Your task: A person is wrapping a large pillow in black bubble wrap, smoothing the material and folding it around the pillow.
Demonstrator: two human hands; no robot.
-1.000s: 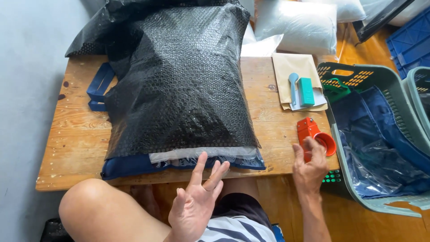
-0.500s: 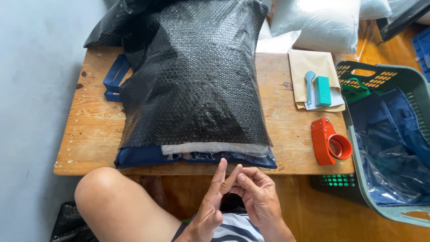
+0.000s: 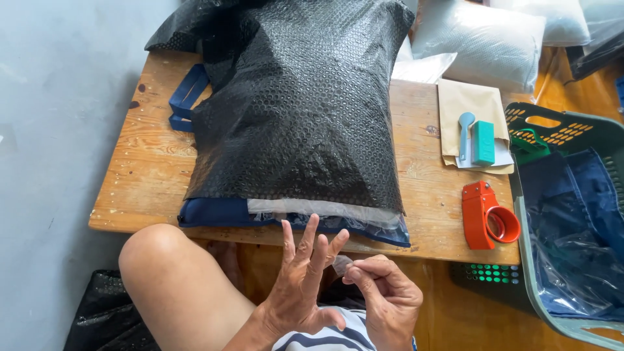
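Note:
My left hand (image 3: pixel 300 281) is held up in front of the table edge, palm turned away from me, fingers spread, holding nothing. My right hand (image 3: pixel 385 296) is beside it with fingertips pinched on what looks like a small piece of clear tape (image 3: pixel 342 264), close to my left fingertips. Just beyond both hands lies a large package in black bubble wrap (image 3: pixel 292 110). It rests on a navy bag (image 3: pixel 211 212), with a clear plastic layer (image 3: pixel 325 209) showing at the near edge. An orange tape dispenser (image 3: pixel 484 214) lies on the table to the right, untouched.
The low wooden table (image 3: pixel 143 175) also carries a brown envelope (image 3: pixel 469 101), a teal box (image 3: pixel 483 142) and a light blue tool (image 3: pixel 465 133). A green basket (image 3: pixel 552 127) of navy bags in plastic stands at the right. White padded packs (image 3: pixel 484 39) lie behind. My bare knee (image 3: pixel 166 270) is near left.
My right hand left the orange tape dispenser and came in to my left hand. My left fingers, held together half a second ago, are now spread. The view drifted left.

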